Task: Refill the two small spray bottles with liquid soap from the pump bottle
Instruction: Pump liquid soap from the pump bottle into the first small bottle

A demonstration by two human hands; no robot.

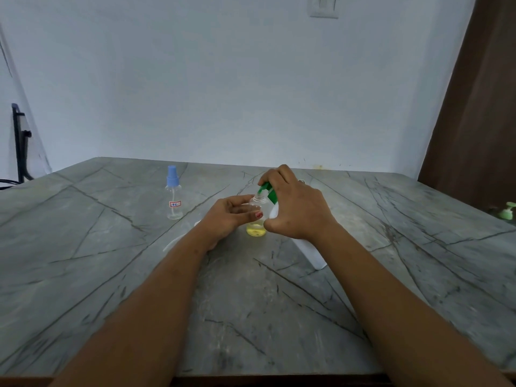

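Note:
My left hand [226,217] grips a small clear spray bottle [256,229] with its cap off; yellow liquid fills its bottom. My right hand [296,210] wraps around the white pump bottle [312,254], which leans over the small bottle, fingers on its green pump head [268,191]. The green nozzle sits at the small bottle's open neck. A second small clear spray bottle [173,197] with a blue spray cap and a red-edged label stands upright to the left, apart from both hands, and looks empty.
The grey veined stone table [251,303] runs to a white wall behind. A light green pump top [507,211] lies at the right edge by a brown curtain [474,107]. Something white [178,241] lies partly hidden under my left forearm.

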